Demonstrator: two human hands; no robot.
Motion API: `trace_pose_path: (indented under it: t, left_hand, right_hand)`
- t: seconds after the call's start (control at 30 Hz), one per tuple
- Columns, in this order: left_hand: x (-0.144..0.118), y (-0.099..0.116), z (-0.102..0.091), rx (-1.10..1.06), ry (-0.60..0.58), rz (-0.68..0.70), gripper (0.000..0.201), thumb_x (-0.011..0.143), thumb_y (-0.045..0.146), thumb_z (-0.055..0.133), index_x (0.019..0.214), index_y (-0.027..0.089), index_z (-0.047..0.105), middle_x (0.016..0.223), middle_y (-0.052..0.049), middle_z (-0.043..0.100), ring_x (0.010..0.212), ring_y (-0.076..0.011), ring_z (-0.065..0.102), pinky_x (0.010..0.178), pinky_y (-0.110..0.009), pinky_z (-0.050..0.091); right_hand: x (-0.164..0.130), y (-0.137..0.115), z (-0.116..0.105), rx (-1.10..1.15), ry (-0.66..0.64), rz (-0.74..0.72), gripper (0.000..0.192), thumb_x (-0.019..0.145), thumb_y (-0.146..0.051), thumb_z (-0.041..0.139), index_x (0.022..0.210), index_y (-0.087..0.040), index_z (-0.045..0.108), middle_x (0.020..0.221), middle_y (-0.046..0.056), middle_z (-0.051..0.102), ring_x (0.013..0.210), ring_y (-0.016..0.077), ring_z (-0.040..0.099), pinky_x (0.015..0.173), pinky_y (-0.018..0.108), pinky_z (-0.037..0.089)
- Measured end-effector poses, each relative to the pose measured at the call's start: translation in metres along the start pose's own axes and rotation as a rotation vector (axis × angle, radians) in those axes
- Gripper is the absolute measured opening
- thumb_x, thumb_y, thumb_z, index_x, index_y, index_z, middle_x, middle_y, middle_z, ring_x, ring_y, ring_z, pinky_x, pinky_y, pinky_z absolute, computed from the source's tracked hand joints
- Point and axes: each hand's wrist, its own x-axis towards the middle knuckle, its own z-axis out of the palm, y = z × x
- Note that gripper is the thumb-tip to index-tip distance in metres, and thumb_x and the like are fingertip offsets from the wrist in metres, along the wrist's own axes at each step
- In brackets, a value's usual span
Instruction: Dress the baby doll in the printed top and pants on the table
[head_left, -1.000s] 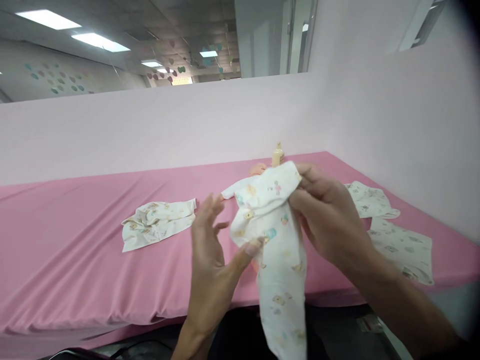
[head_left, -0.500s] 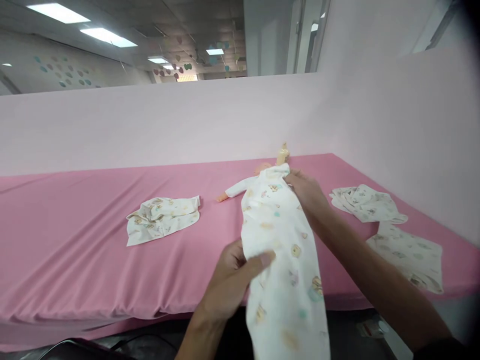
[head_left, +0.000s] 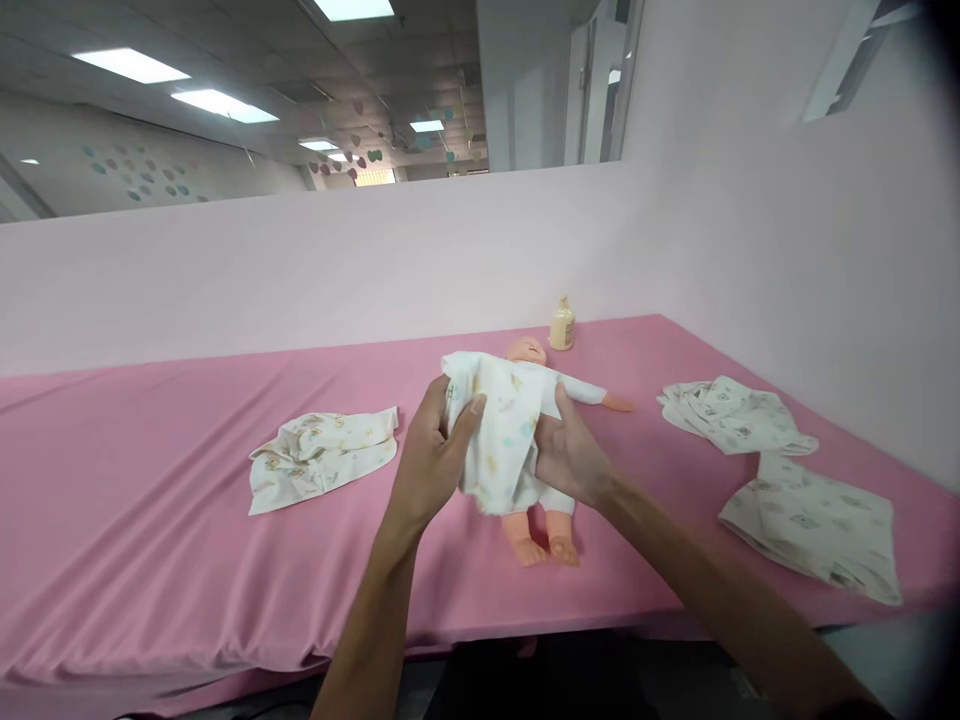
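Observation:
A white cloth with small coloured prints (head_left: 495,430) hangs folded in front of me, above a baby doll (head_left: 527,351). My left hand (head_left: 435,450) grips its upper left side, thumb in front and fingers behind. At its right edge, my right hand (head_left: 571,450) touches the cloth with the thumb raised and palm turned inward; its fingertips are partly hidden. The doll lies on its back in white clothing, one arm stretched right and bare feet toward me. Cloth and hands cover much of its body.
Pink fabric (head_left: 360,590) covers the table. A printed cloth (head_left: 322,455) lies at left; two more, one farther back (head_left: 735,412) and one nearer (head_left: 817,525), lie at right. A cream pump bottle (head_left: 562,325) stands behind the doll's head, near the pale wall (head_left: 337,270).
The cloth, before stretched long toward me over the doll, is now gathered up short and farther left. My right hand has come down from its far end. The doll's head and legs now show.

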Motion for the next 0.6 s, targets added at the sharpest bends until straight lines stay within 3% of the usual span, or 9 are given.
trace_pose_path:
  t: [0.13, 0.27, 0.33, 0.47, 0.53, 0.6]
  left_hand:
    - [-0.001, -0.019, 0.003, -0.114, -0.045, -0.089, 0.057, 0.088, 0.041, 0.063, 0.137, 0.024, 0.040, 0.127, -0.009, 0.059, 0.113, -0.0222, 0.060, 0.088, -0.031, 0.054]
    - [-0.011, -0.048, -0.009, -0.231, -0.067, -0.285, 0.064, 0.085, 0.039, 0.065, 0.140, 0.022, 0.036, 0.125, -0.012, 0.061, 0.103, -0.0223, 0.064, 0.074, -0.030, 0.057]
    - [-0.021, -0.067, -0.022, -0.274, 0.025, -0.368, 0.066, 0.083, 0.037, 0.068, 0.140, 0.024, 0.037, 0.121, -0.011, 0.063, 0.093, -0.0194, 0.066, 0.067, -0.026, 0.056]
    - [-0.048, -0.108, -0.061, -0.365, 0.388, -0.421, 0.071, 0.078, 0.025, 0.071, 0.140, 0.031, 0.038, 0.124, -0.006, 0.062, 0.092, -0.0158, 0.067, 0.071, -0.024, 0.055]
    - [-0.062, -0.124, -0.082, -0.347, 0.520, -0.429, 0.067, 0.076, 0.021, 0.069, 0.138, 0.029, 0.042, 0.122, -0.006, 0.064, 0.092, -0.0159, 0.067, 0.071, -0.023, 0.055]
    - [-0.077, -0.139, -0.101, -0.254, 0.570, -0.439, 0.059, 0.077, 0.024, 0.066, 0.133, 0.024, 0.048, 0.119, -0.006, 0.065, 0.091, -0.0168, 0.066, 0.072, -0.023, 0.054]
  right_hand:
    - [0.007, 0.012, 0.007, -0.041, 0.091, -0.056, 0.053, 0.082, -0.057, 0.063, 0.122, -0.022, 0.060, 0.111, 0.009, 0.069, 0.104, 0.0268, 0.064, 0.089, 0.040, 0.052]
    - [0.019, 0.037, 0.010, -0.129, 0.183, 0.006, 0.035, 0.081, -0.033, 0.068, 0.114, -0.022, 0.062, 0.103, 0.004, 0.070, 0.089, 0.0191, 0.066, 0.081, 0.032, 0.052]
    - [0.024, 0.051, 0.013, -0.144, 0.178, 0.083, 0.032, 0.081, -0.029, 0.068, 0.111, -0.021, 0.062, 0.100, 0.004, 0.070, 0.086, 0.0171, 0.066, 0.080, 0.031, 0.053]
    - [0.023, 0.073, 0.018, -0.144, 0.111, 0.217, 0.025, 0.083, -0.027, 0.067, 0.105, -0.017, 0.061, 0.094, 0.006, 0.070, 0.078, 0.0181, 0.069, 0.078, 0.036, 0.057]
    - [0.020, 0.076, 0.018, -0.117, 0.068, 0.214, 0.021, 0.085, -0.025, 0.064, 0.103, -0.016, 0.059, 0.092, 0.008, 0.071, 0.076, 0.0187, 0.070, 0.077, 0.038, 0.059]
    - [0.016, 0.076, 0.016, -0.124, 0.077, 0.187, 0.017, 0.087, -0.022, 0.060, 0.102, -0.015, 0.059, 0.090, 0.007, 0.071, 0.074, 0.0174, 0.070, 0.077, 0.037, 0.059]
